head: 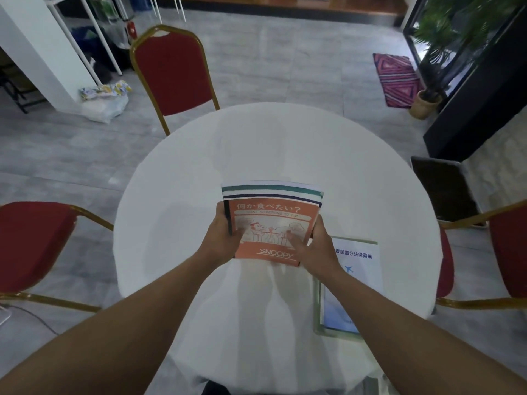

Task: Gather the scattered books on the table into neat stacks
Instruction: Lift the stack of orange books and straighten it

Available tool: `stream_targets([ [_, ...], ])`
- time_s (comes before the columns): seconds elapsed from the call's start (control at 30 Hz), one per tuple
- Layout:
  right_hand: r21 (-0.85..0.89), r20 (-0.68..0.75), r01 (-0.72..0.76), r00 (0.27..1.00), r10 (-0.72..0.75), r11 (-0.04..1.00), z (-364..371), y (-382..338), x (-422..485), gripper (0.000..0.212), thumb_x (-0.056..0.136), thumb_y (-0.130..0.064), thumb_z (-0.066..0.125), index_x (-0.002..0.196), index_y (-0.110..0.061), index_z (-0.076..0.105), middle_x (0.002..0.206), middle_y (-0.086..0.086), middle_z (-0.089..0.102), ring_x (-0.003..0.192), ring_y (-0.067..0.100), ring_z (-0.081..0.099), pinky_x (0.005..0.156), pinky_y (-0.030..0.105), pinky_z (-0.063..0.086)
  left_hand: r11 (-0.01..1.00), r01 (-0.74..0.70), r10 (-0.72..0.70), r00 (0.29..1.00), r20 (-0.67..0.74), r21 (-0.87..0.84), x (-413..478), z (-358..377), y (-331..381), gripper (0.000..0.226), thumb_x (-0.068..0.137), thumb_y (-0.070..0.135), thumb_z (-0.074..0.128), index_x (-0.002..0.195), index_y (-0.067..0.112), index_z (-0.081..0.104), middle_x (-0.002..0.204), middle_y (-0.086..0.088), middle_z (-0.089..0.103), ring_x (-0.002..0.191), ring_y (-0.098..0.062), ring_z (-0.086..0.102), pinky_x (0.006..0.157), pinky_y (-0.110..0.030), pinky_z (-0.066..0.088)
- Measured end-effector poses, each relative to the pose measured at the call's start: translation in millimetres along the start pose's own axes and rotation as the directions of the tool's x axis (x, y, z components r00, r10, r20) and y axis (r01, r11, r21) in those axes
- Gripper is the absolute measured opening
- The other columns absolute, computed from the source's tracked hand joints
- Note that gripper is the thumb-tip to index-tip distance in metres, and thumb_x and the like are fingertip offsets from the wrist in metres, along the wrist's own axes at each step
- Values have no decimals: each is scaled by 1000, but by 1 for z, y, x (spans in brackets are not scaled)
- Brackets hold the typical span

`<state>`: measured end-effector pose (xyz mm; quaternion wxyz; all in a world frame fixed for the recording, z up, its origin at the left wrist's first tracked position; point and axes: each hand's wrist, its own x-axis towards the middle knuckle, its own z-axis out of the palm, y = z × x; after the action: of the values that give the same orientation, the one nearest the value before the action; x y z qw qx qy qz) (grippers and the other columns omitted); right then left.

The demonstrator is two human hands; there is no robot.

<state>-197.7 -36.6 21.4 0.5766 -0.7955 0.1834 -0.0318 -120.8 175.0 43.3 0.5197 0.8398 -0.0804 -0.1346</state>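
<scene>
A stack of several books (271, 195) is near the middle of the round white table (185, 172), topped by an orange Snoopy book (273, 215). Under it show book edges with green and dark blue stripes. My left hand (224, 238) grips the stack's left edge, thumb on the orange cover. My right hand (315, 249) holds the right edge, fingers over the cover's lower right. A white and blue book (359, 260) with a plane picture lies flat at the near right, partly hidden under my right forearm.
Three red chairs with gold frames stand around the table: one at the back (171, 69), one left (34, 243), one right (507, 252). A dark tray (445, 189) lies on the floor at right. A potted plant (427, 101) and a patterned rug (396, 78) are farther back.
</scene>
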Motion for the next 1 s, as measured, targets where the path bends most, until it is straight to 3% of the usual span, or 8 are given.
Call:
stream_targets([
  [0.17,11,-11,-7,1000,7,1000,0,3,-1,37,89,-30,72,117,-37,49,107,-16,69,95,4,70,75,27,59,1000,-18,16,998,53,23,2,-3,0,45,96,10,54,129,29,30,113,19,54,102,-6,57,68,-11,51],
  [0.43,-54,-6,-62,998,62,997,0,5,-8,43,88,-27,73,115,-41,43,104,-24,63,88,-8,62,55,6,48,998,-44,42,998,43,50,-2,8,-4,51,91,-1,53,130,24,31,132,-2,46,120,-19,51,91,-38,56],
  [0.53,-98,15,-74,997,76,992,-1,7,-7,40,92,-17,67,112,-42,42,100,-26,62,86,-10,60,55,5,46,998,1,-4,999,49,66,0,7,-7,44,95,9,53,130,23,30,124,6,53,107,-13,58,77,-28,58],
  [0.63,-102,-8,-77,997,77,992,-3,6,-4,39,91,-17,66,111,-42,44,100,-25,64,89,-6,63,67,14,51,996,-38,30,994,101,84,1,1,-5,43,96,11,51,123,34,26,113,24,50,96,9,60,55,-8,52],
  [0.7,-111,-18,-72,997,71,991,-4,6,-3,38,90,-17,66,112,-40,44,100,-25,64,90,-6,63,69,15,51,994,-49,40,994,104,93,1,-1,-6,43,97,12,50,123,36,25,112,27,49,94,18,58,53,-4,49],
  [0.8,-109,-1,-89,996,90,990,-3,8,-6,41,91,-18,67,111,-43,41,100,-28,62,85,-14,61,59,5,46,997,-11,5,996,88,73,-1,2,-10,39,99,16,48,129,32,28,119,15,54,100,2,60,63,-9,52],
  [0.9,-118,33,-113,993,118,987,-1,8,-10,42,94,-20,65,118,-40,37,111,-18,62,93,-2,61,66,7,42,998,-9,4,996,92,58,-3,5,-11,44,100,13,46,139,23,28,130,4,52,114,-14,56,81,-23,54],
  [1.0,-107,43,-126,990,131,986,0,7,-8,36,97,-20,60,120,-36,38,116,-11,64,101,11,64,73,17,49,999,23,-26,993,116,24,-3,4,-7,43,99,12,49,134,27,29,126,7,51,114,-16,57,72,-21,56],
])
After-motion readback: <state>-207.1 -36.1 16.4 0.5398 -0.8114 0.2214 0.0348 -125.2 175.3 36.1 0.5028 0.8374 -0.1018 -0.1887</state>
